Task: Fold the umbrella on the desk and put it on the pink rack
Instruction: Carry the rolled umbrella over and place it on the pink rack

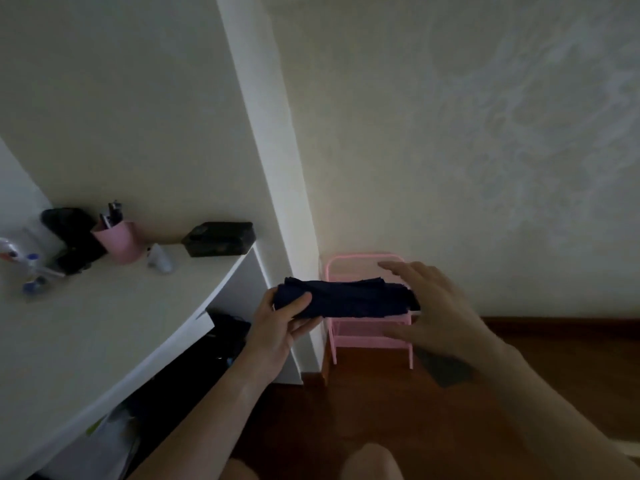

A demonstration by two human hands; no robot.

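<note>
The left hand (277, 327) clenches one end of the folded umbrella (346, 297), held level in front of the pink rack (367, 337), while the right hand (436, 306), fingers spread, should steady the far end onto the shelf.

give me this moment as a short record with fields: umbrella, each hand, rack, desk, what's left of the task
umbrella: dark umbrella, folded into a bundle, held level in the air in front of the rack
left hand: left hand grips the umbrella's left end, thumb on top
right hand: right hand open, fingers spread at the umbrella's right end; contact unclear
rack: pink rack on the wooden floor by the wall corner
desk: white desk carries a pink cup and a black box
left of task: umbrella folded, not yet on the rack
</note>
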